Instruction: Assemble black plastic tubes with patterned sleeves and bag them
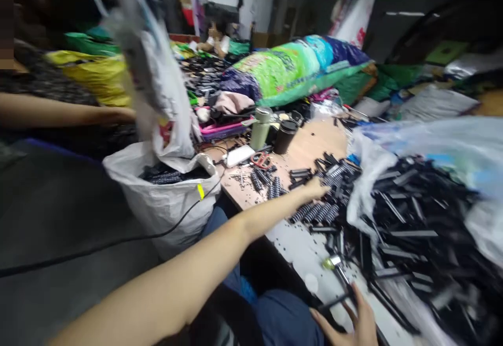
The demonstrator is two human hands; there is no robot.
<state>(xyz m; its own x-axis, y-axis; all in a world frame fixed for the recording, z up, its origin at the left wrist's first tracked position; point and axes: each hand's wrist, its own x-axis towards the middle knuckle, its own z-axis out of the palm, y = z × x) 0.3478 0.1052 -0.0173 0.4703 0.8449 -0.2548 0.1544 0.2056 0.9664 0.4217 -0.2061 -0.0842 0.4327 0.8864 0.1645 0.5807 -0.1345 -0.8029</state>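
Note:
My left hand point(316, 189) reaches over the table onto a heap of black ridged pieces point(336, 175). Its fingers are blurred and partly hidden, so their grip cannot be made out. More ridged pieces point(316, 213) lie in a row just below that wrist. At the bottom right, my right hand point(351, 322) is closed around the dark handle of a small hammer point(338, 268), whose metal head has a yellow-green end. A thin black strip point(334, 302) also lies at its fingers; whether it is held cannot be made out.
Black strips fill a clear plastic bag point(359, 202) on the right. Scissors point(262, 160), a green bottle point(261, 130) and a dark cup point(285, 137) stand farther back. A white sack point(137, 199) is left of the table, a cable point(157, 236) crossing it. Another person's arm point(58, 112) extends from the left.

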